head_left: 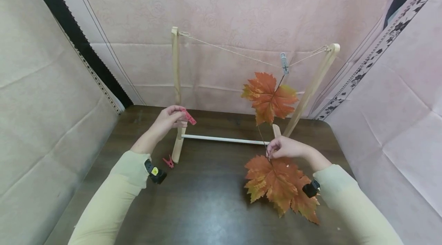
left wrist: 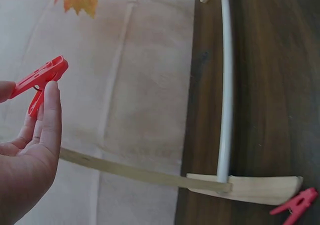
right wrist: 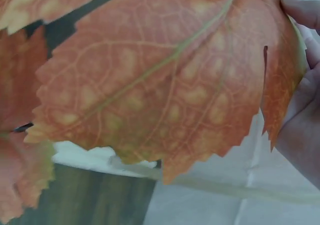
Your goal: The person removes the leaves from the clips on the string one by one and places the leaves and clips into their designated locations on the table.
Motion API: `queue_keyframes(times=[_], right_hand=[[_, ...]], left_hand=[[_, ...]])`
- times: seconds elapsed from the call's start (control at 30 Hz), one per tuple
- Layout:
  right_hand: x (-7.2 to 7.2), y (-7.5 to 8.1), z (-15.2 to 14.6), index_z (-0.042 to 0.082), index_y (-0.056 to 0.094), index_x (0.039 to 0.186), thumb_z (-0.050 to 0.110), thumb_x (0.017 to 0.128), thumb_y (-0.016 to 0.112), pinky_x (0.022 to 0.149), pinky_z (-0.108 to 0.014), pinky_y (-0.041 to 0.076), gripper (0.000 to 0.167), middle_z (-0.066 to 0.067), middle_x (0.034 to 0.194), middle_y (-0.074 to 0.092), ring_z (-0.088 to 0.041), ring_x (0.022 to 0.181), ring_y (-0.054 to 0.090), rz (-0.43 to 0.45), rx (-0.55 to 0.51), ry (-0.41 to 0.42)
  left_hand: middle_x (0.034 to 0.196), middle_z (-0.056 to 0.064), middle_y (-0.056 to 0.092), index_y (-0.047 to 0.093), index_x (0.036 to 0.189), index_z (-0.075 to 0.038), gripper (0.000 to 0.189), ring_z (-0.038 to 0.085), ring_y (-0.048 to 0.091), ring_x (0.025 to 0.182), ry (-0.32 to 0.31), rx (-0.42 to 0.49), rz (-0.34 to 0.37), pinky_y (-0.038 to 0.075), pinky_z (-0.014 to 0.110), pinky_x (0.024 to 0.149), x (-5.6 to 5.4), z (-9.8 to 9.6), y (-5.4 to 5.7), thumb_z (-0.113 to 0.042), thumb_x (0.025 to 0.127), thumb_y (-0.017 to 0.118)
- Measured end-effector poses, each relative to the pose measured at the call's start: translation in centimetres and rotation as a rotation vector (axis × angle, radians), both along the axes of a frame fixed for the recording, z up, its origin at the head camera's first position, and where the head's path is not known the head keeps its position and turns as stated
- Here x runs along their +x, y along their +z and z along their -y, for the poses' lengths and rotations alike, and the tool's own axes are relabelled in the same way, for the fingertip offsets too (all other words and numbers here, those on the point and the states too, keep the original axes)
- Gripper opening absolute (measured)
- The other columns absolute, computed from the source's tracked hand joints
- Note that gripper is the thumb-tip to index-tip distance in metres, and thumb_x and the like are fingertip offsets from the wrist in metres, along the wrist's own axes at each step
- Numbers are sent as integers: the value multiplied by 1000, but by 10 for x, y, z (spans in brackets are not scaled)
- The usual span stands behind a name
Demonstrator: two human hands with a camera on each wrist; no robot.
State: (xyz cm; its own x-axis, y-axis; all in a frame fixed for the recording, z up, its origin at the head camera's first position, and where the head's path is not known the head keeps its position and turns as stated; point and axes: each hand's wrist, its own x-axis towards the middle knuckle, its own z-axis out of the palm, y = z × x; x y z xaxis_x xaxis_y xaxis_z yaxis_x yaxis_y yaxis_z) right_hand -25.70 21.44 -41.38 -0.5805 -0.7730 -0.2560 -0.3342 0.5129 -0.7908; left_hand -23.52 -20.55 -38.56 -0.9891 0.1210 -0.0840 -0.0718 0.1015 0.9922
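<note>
My left hand (head_left: 171, 116), raised beside the left post, pinches a red clothespin (head_left: 190, 118) between thumb and fingers. In the left wrist view that clothespin (left wrist: 47, 77) has its handle ends under the thumb and fingertips. Low on the right, my right hand (head_left: 284, 148) pinches the thin stem of an orange maple leaf (head_left: 267, 179). This leaf (right wrist: 165, 80) fills much of the right wrist view and partly hides the hand. Another orange leaf (head_left: 305, 201) shows from under it. Above, a third maple leaf (head_left: 271, 99) hangs by its stem from a pale blue clothespin (head_left: 284, 63).
A string (head_left: 231, 50) runs between two wooden posts, the left (head_left: 176, 68) and the right (head_left: 312, 83). A white rod (head_left: 224, 139) joins their feet. A second red clothespin (head_left: 168, 161) lies on the dark table (head_left: 193, 206) by the left foot. Pale cloth (head_left: 221, 10) surrounds the table.
</note>
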Motion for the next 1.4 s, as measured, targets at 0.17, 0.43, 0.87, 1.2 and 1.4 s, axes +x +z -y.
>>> queue_keyframes(times=[0.17, 0.43, 0.87, 1.2, 1.4], right_hand=[[2, -18, -15, -3, 67, 84, -2, 80, 58, 65, -18, 51, 10, -12, 79, 69, 0, 70, 60, 8, 11, 47], [-2, -36, -35, -1, 67, 80, -4, 77, 58, 57, -15, 42, 10, 0, 71, 64, 2, 60, 47, -2, 40, 39], [-3, -55, -61, -4, 67, 78, -5, 72, 59, 55, -16, 45, 10, -7, 70, 66, 0, 59, 49, 4, 125, -42], [-4, -76, -79, -4, 66, 75, -2, 71, 63, 56, -18, 45, 5, -6, 70, 67, -2, 60, 51, -114, 212, -169], [-3, -87, -84, -1, 65, 77, -3, 69, 63, 56, -24, 47, 8, -6, 71, 65, -9, 63, 53, -127, 255, -306]], left_hand=[[94, -4, 59, 39, 127, 11, 42, 5, 62, 85, 15, -17, 6, 56, 22, 79, 4, 12, -12, -18, 98, 46], [98, 0, 59, 35, 132, 11, 48, 6, 62, 86, 54, -36, 59, 56, 20, 78, 11, 32, -33, -22, 98, 47], [105, 6, 57, 31, 136, 10, 52, 6, 61, 89, 99, -100, 170, 56, 21, 81, 37, 69, -77, -25, 99, 44], [102, 2, 61, 29, 136, 15, 56, 3, 60, 88, 118, -79, 236, 55, 20, 82, 49, 90, -111, -24, 99, 45], [106, 10, 63, 32, 134, 17, 53, 10, 62, 94, 93, -123, 290, 56, 21, 81, 54, 101, -130, -20, 99, 45]])
